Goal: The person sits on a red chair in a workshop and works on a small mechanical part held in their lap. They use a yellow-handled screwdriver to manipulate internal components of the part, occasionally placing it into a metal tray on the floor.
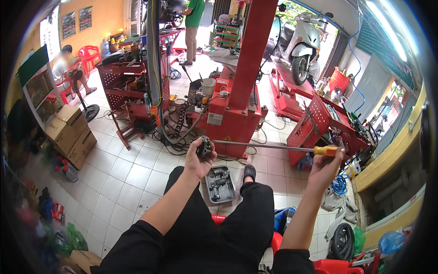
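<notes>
My left hand (pixel 200 162) is closed around a dark, round metal part (pixel 205 147), held up above my knees. Fingers cover much of it, so its exact kind is unclear. My right hand (pixel 325 168) grips the yellow and red handle of a long screwdriver (pixel 273 146) at the right. The shaft runs level to the left, and its tip end reaches the right side of the metal part; whether it touches cannot be made out. Below, on the floor between my feet, a grey tray (pixel 209 191) holds several metal parts (pixel 221 183).
A red machine with a post (pixel 232 123) stands ahead. Red tool carts flank it, one left (pixel 119 84), one right (pixel 308 125). Cardboard boxes (pixel 70 137) are stacked left. A scooter (pixel 303 43) rests on a red lift. Two people are farther back, one in a green shirt (pixel 195 13).
</notes>
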`<state>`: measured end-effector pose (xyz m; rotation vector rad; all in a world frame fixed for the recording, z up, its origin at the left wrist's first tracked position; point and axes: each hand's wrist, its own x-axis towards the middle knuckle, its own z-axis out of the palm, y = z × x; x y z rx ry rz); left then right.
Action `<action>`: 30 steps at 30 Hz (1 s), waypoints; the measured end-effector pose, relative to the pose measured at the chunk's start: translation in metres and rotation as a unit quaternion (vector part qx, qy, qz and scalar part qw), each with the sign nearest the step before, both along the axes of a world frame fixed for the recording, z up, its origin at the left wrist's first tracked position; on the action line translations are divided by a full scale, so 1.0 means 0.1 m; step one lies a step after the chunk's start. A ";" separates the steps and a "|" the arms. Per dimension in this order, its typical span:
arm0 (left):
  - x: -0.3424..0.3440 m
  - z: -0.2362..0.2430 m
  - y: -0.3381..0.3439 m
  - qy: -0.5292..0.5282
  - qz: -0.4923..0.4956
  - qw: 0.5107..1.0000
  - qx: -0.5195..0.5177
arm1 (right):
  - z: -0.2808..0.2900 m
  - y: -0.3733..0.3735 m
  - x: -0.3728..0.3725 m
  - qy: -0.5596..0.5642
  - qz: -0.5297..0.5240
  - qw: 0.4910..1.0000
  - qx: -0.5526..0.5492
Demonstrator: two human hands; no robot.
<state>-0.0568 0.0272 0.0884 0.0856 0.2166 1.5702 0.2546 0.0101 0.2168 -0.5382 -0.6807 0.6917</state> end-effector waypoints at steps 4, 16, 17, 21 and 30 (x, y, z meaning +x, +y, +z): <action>-0.05 0.01 -0.25 -0.016 0.017 1.000 0.007 | 0.44 -0.30 -0.01 0.083 0.020 0.996 0.033; 0.03 0.19 -0.38 -0.026 0.023 0.998 0.046 | 0.76 -0.63 -0.52 -0.288 0.090 0.953 0.023; 0.01 0.17 -0.36 -0.027 0.005 0.998 0.060 | 0.45 -0.59 -0.57 -0.310 0.121 0.943 -0.019; 0.09 0.20 -0.37 -0.041 -0.010 0.998 0.054 | -0.85 -0.33 -0.69 -0.296 0.254 0.891 -0.232; 0.10 0.09 -0.45 -0.031 -0.014 0.998 0.059 | 0.12 -0.43 -0.92 -0.123 0.303 0.942 -0.069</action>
